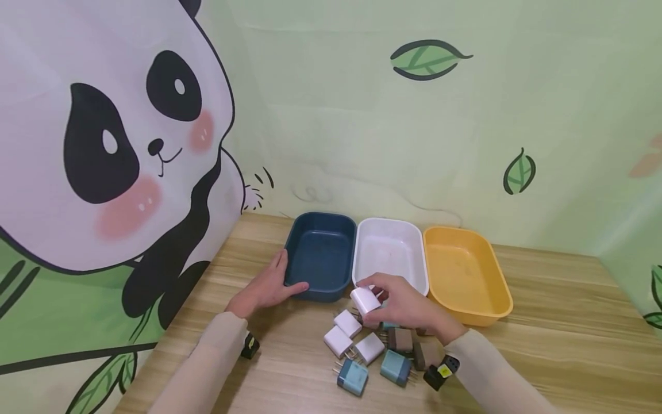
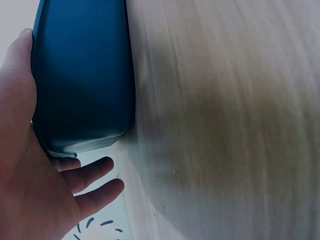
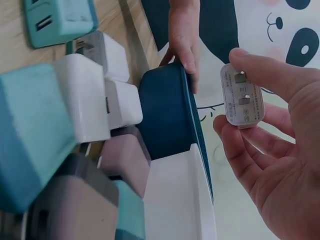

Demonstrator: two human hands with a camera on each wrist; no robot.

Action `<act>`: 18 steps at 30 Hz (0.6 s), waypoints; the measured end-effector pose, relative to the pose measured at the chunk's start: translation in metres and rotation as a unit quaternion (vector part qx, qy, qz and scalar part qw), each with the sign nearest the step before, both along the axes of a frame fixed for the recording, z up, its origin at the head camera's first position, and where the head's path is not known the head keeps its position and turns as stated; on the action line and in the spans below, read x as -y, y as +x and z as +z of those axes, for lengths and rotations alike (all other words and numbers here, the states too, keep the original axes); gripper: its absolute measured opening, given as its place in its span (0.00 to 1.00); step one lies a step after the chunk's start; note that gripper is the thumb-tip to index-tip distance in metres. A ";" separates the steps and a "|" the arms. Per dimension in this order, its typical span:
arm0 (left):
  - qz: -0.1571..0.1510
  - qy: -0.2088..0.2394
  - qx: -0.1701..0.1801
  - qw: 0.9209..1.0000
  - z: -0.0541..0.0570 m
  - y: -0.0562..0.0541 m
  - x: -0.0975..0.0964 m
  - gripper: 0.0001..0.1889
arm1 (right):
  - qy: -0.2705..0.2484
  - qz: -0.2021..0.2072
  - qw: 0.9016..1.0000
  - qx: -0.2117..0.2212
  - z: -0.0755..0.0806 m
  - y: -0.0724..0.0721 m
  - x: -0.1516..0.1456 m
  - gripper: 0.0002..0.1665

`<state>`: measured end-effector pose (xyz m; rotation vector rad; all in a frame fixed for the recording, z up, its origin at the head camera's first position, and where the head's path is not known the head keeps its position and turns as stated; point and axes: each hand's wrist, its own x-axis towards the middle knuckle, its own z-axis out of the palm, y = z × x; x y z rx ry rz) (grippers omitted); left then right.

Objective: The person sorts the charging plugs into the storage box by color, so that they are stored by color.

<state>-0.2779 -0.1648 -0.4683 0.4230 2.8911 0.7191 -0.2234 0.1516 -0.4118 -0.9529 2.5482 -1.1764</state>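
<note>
My right hand [image 1: 405,302] pinches a white plug-in charger [image 1: 365,300] between thumb and fingers, above the front edge of the white tray [image 1: 390,253]. The right wrist view shows the two metal prongs and the printed face of this charger [image 3: 242,95]. My left hand [image 1: 266,284] rests against the near left corner of the dark blue tray [image 1: 320,294]; in the left wrist view its fingers [image 2: 95,195] are spread and fairly straight beside the tray wall. Below the right hand lie several loose chargers: white ones [image 1: 338,341], blue-green ones [image 1: 353,376] and brownish ones [image 1: 400,340], some partly hidden.
A yellow tray [image 1: 468,270] stands right of the white one, and the three trays form a row near the back of the wooden table [image 1: 558,310]. Behind them hangs a green cloth [image 1: 331,115] with a printed panda and leaves.
</note>
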 end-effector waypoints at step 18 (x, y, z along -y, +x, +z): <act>0.007 -0.002 0.009 1.000 0.001 0.000 -0.001 0.56 | 0.008 -0.035 0.999 -0.013 0.003 -0.028 0.031 0.37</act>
